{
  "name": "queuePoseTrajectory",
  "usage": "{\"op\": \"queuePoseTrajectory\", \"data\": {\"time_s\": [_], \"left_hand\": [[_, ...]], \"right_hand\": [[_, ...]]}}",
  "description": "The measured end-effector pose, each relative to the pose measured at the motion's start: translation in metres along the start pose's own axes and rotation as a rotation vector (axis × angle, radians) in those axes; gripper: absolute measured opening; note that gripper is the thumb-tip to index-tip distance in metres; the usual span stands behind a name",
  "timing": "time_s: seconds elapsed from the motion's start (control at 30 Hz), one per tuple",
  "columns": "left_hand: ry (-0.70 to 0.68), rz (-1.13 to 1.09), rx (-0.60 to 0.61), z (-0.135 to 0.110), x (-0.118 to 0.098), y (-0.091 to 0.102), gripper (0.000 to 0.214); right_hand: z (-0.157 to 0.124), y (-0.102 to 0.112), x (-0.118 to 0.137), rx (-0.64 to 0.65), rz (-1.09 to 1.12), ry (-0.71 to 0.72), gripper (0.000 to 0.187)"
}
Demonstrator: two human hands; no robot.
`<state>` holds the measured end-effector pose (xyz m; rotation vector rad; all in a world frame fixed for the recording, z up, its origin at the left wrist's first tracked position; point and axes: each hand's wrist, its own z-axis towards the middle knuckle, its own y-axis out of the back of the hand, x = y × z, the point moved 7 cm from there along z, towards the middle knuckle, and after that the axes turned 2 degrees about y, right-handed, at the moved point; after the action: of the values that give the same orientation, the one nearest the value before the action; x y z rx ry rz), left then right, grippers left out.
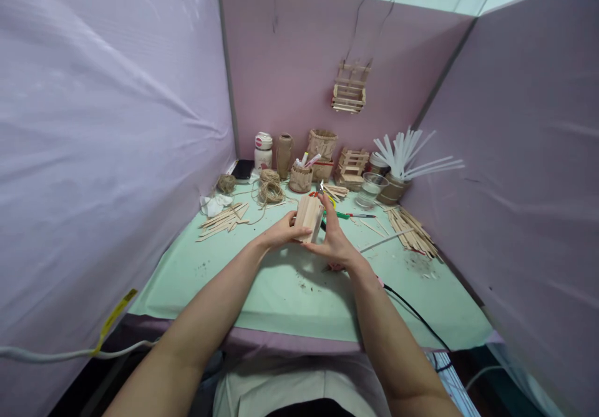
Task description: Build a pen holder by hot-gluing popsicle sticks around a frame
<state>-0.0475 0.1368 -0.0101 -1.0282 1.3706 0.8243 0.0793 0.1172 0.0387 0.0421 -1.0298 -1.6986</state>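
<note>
A small box-like piece built from pale wooden craft sticks (309,216) is held up above the green table mat (281,286). My left hand (279,233) grips its left and lower side, fingers curled around it. My right hand (334,236) presses against its right side, fingers closed on it with the index finger raised along the edge. Right behind the piece lie red-handled cutters (320,190), and a green pen (342,215) sits beside them.
Loose craft sticks lie at left (223,218) and right (412,230). Twine balls (270,186), a white bottle (262,150), woven cups, a plastic cup (372,189) and white straws (406,155) line the back. A stick basket (349,92) hangs on the wall. A black cable (412,311) runs right.
</note>
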Motion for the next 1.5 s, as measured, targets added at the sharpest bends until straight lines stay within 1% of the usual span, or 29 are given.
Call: {"op": "queuePoseTrajectory", "data": {"time_s": [0.17,0.43,0.53,0.6,0.67,0.7,0.73,0.83,0.87,0.9,0.97,1.03,1.1,1.2,1.4,1.5], "left_hand": [[0.014,0.074,0.011,-0.001,-0.001,-0.001,0.081],[0.006,0.08,0.016,-0.001,-0.002,-0.002,0.076],[-0.028,0.12,-0.001,-0.001,-0.005,0.0,0.076],[-0.069,0.132,-0.028,-0.001,-0.008,0.002,0.077],[-0.117,0.13,-0.049,-0.001,-0.012,0.003,0.078],[-0.14,0.13,-0.052,-0.001,-0.014,0.003,0.078],[-0.161,0.134,-0.05,-0.001,-0.014,0.002,0.079],[-0.211,0.152,-0.036,0.002,-0.014,0.001,0.077],[-0.215,0.155,-0.034,0.003,-0.013,0.001,0.076],[-0.213,0.161,-0.034,0.004,-0.012,0.001,0.076],[-0.192,0.179,-0.031,0.006,-0.01,0.0,0.074],[-0.177,0.203,-0.025,0.007,-0.008,-0.001,0.071],[-0.184,0.219,-0.024,0.007,-0.008,-0.001,0.068],[-0.19,0.232,-0.027,0.009,-0.006,0.0,0.065],[-0.184,0.183,-0.03,0.009,-0.003,0.0,0.068],[-0.186,0.157,-0.024,0.007,-0.005,-0.002,0.066]], "right_hand": [[-0.001,0.004,0.006,0.004,-0.043,0.033,0.12],[-0.001,0.008,0.01,-0.016,-0.054,0.026,0.122],[-0.002,0.005,0.011,0.009,-0.033,0.023,0.121],[-0.001,0.004,0.01,0.029,0.016,0.007,0.126],[0.0,0.005,0.007,0.007,0.088,-0.031,0.127],[0.001,0.008,0.005,-0.029,0.118,-0.055,0.123],[0.002,0.012,0.003,-0.079,0.136,-0.078,0.112],[0.004,0.025,-0.002,-0.231,0.113,-0.121,0.06],[0.004,0.028,-0.003,-0.256,0.094,-0.125,0.045],[0.004,0.029,-0.003,-0.267,0.077,-0.127,0.034],[0.005,0.029,-0.003,-0.252,0.052,-0.126,0.02],[0.004,0.027,-0.002,-0.222,0.038,-0.117,0.014],[0.004,0.025,0.0,-0.191,0.026,-0.116,0.011],[0.004,0.022,0.002,-0.166,0.007,-0.126,0.012],[0.003,0.021,0.002,-0.169,-0.031,-0.141,0.012],[0.003,0.019,0.0,-0.154,-0.074,-0.158,0.018]]}}
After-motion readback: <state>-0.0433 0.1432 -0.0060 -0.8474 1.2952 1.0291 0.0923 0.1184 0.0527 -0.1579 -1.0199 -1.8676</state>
